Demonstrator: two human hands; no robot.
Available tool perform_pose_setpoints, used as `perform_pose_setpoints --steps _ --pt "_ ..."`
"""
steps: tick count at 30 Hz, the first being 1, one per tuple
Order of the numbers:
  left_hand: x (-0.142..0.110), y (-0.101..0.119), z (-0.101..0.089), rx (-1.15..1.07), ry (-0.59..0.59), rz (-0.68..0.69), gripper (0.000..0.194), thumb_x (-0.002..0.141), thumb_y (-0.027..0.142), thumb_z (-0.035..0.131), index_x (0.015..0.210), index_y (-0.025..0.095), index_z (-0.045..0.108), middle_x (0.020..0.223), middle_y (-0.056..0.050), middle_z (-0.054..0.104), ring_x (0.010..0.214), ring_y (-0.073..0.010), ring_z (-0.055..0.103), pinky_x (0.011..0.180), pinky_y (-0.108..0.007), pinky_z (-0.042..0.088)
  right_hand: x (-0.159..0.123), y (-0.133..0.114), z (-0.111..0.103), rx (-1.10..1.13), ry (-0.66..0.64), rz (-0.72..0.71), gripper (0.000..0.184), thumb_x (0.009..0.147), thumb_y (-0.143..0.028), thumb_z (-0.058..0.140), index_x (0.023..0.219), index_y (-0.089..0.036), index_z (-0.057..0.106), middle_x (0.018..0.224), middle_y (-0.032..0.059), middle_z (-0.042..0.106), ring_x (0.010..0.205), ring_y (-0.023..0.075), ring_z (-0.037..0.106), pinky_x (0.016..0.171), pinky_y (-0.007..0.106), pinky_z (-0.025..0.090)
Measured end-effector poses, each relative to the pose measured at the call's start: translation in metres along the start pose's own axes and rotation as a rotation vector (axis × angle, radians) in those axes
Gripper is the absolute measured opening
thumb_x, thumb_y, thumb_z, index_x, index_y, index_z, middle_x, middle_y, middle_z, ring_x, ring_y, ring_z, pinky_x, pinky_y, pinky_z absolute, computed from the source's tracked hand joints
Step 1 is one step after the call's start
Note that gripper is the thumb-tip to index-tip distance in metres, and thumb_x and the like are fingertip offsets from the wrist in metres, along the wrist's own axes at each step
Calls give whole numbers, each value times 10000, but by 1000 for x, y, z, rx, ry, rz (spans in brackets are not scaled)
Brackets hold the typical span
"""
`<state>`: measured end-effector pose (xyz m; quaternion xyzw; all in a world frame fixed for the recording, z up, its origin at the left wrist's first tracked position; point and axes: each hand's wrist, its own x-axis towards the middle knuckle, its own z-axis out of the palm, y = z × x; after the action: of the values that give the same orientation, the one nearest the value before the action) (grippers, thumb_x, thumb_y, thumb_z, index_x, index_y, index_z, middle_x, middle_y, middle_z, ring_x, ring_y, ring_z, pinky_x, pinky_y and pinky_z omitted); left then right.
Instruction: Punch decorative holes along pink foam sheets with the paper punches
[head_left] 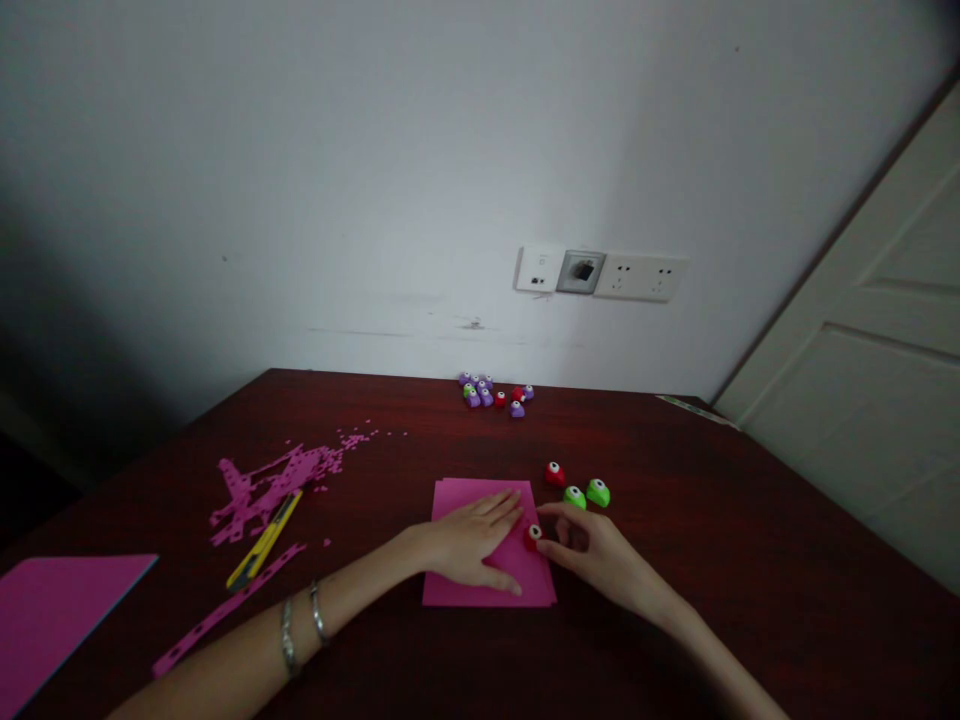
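Note:
My left hand lies flat with fingers spread on a small stack of pink paper sheets. Between the thumb and fingers of my right hand is a small red craft punch with a white top, at the right edge of the stack. Just beyond that hand sit another red punch and two green punches, one nearer and one farther right. Whether paper sits in the held punch's slot cannot be seen.
Pink paper scraps and tiny cut-outs lie on the left of the dark red table. A yellow utility knife, a punched pink strip and a large pink sheet are nearby. Several purple punches stand by the wall.

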<state>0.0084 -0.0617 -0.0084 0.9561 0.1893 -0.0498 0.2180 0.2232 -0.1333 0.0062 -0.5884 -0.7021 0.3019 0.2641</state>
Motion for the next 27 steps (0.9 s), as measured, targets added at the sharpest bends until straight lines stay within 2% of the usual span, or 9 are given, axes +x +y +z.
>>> perform_pose_setpoints --steps 4,14,21,27 --pt "-1 0 0 -13 6 8 962 771 664 384 1417 65 -2 1471 -132 -73 1352 -259 -49 1111 -381 78 -1 2 -4 -30 -37 -47 356 718 -306 648 1053 -193 616 726 -11 510 595 113 441 537 226 363" --pt "-1 1 -1 -5 2 13 953 775 673 361 1418 79 -17 1472 -120 -84 1352 -255 -51 1111 -380 75 -1 6 1 -60 -41 -111 213 756 -274 604 954 -202 633 775 1 551 648 123 474 587 236 386" --pt "0 0 1 0 18 17 954 776 666 373 1417 70 -6 1472 -128 -69 1353 -257 -43 1111 -377 81 -1 3 -6 -65 -44 -102 154 751 -280 615 872 -185 631 762 4 564 616 114 453 561 227 391" --pt "0 0 1 -2 7 10 969 771 676 368 1415 66 -23 1469 -134 -84 1352 -251 -54 1111 -373 78 -2 4 -18 -100 -104 -79 161 728 -310 632 814 -174 641 731 7 574 632 119 490 563 226 416"
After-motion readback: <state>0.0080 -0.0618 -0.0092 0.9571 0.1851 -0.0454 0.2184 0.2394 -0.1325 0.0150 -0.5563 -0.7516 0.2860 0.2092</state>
